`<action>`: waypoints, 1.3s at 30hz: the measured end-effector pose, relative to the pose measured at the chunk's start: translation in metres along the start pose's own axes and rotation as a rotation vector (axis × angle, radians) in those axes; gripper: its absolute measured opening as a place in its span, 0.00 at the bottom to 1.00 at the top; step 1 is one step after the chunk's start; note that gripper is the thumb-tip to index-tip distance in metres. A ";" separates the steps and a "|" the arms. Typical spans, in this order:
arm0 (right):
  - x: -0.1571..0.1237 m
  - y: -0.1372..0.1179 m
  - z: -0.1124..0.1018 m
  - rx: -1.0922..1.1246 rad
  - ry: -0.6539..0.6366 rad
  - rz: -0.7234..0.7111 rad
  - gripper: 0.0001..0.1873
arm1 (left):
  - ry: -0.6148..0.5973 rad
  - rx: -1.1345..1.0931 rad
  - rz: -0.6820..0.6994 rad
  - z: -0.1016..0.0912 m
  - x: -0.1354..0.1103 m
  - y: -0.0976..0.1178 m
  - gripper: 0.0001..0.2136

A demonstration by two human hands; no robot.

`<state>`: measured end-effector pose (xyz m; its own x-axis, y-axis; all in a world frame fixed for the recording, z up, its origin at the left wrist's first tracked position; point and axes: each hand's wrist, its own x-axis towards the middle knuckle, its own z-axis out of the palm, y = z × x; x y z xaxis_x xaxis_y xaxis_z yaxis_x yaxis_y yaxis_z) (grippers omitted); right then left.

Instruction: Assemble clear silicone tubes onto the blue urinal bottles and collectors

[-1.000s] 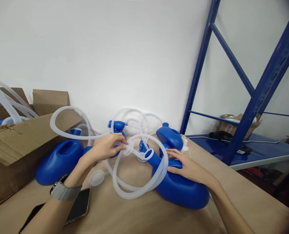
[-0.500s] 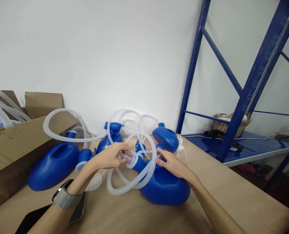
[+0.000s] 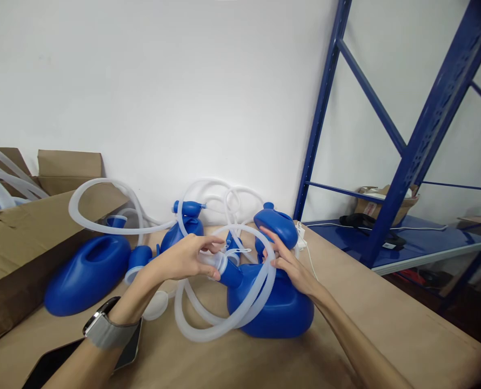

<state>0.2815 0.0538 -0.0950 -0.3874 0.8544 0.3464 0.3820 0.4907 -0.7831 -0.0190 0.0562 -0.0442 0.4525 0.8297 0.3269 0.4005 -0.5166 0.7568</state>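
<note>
A blue plastic bottle (image 3: 281, 310) with an angled neck lies on the brown table in front of me. My left hand (image 3: 186, 258) is closed on the white fitting at the mouth of the neck (image 3: 220, 265), where a translucent white hose (image 3: 208, 324) joins and loops around the bottle. My right hand (image 3: 285, 259) rests on the bottle's top near its handle, fingers partly stretched and touching the hose loop. A grey watch (image 3: 102, 327) sits on my left wrist.
More blue bottles (image 3: 88, 273) (image 3: 276, 224) and tangled white hoses (image 3: 220, 197) lie against the wall. An open cardboard box (image 3: 25, 237) stands at the left. A dark phone (image 3: 58, 362) and a white cap (image 3: 157, 305) lie near my left arm. Blue metal shelving (image 3: 406, 173) stands at the right.
My left hand brought the hose fitting onto the bottle's neck. The bottle tipped up slightly, and my right hand moved from its flank to its top by the handle.
</note>
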 end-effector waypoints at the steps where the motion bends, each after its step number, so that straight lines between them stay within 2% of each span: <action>1: 0.000 0.000 0.000 -0.021 -0.010 -0.012 0.29 | -0.017 0.007 -0.002 0.000 0.000 0.000 0.26; 4: 0.003 -0.003 0.000 -0.109 -0.031 -0.013 0.17 | -0.096 0.050 0.009 0.001 0.001 0.001 0.19; 11: 0.008 -0.006 0.003 -0.113 -0.065 -0.052 0.11 | -0.250 0.248 -0.043 -0.001 0.005 0.008 0.25; 17: 0.008 -0.011 0.004 -0.128 -0.041 -0.029 0.09 | -0.210 0.344 -0.045 0.002 0.003 0.012 0.22; 23: 0.007 -0.005 0.006 -0.171 0.004 -0.038 0.08 | -0.252 0.374 -0.026 0.003 0.000 0.018 0.21; 28: 0.002 -0.001 0.006 -0.197 0.036 -0.001 0.13 | -0.155 0.698 0.038 0.002 -0.006 0.022 0.28; 31: 0.000 -0.003 0.006 -0.207 0.020 0.031 0.17 | -0.089 0.912 0.155 0.011 -0.012 0.025 0.20; 33: 0.000 -0.005 0.006 -0.216 0.008 0.026 0.18 | -0.079 1.036 0.202 0.023 -0.015 0.027 0.18; 37: -0.001 -0.007 0.008 -0.222 0.025 0.010 0.18 | -0.019 1.232 0.204 0.052 -0.012 0.023 0.32; 39: -0.001 -0.008 0.009 -0.242 0.051 0.004 0.18 | 0.038 1.269 0.207 0.061 -0.009 0.016 0.35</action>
<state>0.2711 0.0473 -0.0940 -0.3449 0.8610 0.3738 0.5756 0.5086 -0.6404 0.0320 0.0277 -0.0694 0.5823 0.7048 0.4052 0.8096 -0.4571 -0.3684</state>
